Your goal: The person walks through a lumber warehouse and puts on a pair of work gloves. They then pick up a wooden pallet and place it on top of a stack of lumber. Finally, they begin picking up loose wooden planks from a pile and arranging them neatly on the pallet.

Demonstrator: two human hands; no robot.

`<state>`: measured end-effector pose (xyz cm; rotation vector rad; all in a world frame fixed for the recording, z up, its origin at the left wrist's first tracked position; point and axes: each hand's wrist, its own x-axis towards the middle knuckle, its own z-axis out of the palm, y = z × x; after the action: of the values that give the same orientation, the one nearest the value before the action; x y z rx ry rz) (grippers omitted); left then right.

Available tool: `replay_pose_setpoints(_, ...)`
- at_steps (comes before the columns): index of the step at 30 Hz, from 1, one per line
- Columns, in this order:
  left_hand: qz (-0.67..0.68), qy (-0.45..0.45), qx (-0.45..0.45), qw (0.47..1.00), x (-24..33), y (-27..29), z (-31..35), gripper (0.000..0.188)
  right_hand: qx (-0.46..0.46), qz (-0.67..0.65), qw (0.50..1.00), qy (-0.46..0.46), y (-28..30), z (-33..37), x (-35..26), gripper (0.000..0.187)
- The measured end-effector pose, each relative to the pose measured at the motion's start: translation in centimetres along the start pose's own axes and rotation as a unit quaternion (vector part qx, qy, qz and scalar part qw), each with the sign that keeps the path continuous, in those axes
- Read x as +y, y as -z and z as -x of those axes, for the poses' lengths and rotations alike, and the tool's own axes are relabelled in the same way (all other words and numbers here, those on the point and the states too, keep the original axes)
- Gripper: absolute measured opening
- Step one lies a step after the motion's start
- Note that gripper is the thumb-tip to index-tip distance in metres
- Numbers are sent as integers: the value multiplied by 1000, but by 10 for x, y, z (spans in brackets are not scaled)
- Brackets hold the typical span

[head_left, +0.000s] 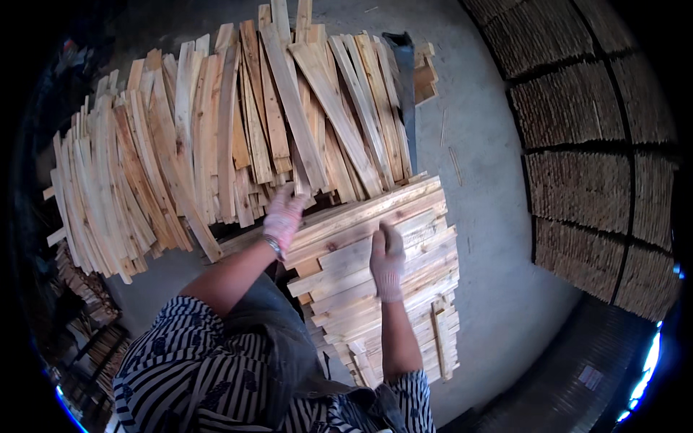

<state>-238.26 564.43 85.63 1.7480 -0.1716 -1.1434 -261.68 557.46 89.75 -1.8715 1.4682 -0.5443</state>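
Wooden slats seem only partly stacked, many in a loose pile, others side by side in a nearer stack, with the left hand at the pile's edge and the right hand over the stack, both grips unclear.

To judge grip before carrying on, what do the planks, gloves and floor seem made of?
Planks: wood, apparently unpainted; pale grain and dark knots show.
Gloves: probably knitted fabric, matte and pinkish-white; blur hides the exact fibre.
Floor: likely concrete, dull grey and flat, though a coating can't be ruled out.
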Motion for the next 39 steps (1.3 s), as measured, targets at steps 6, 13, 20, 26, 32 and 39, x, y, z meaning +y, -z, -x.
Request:
replay_pose_setpoints(6,138,194,-137,962,5,15,-69,92,-61,78,995,14,-79,-190,-29,55)
replay_pose_setpoints(13,245,245,-63,936,-26,-15,-98,110,-170,190,962,-96,-163,-218,-72,65)
replay_pose_setpoints(20,-45,347,-75,934,93,-38,-84,90,-228,25,963,-143,-152,-261,-36,75)
replay_pose_setpoints(26,-70,218,-204,952,63,63,-94,77,-352,16,928,-119,-162,-234,-62,76)
replay_pose_setpoints(32,-363,48,-102,925,94,87,-93,86,-251,-5,951,-182,-186,-200,-80,77)
replay_pose_setpoints(39,-287,-287,129,905,80,103,-186,90,-366,35,930,7,-229,-178,-148,46)
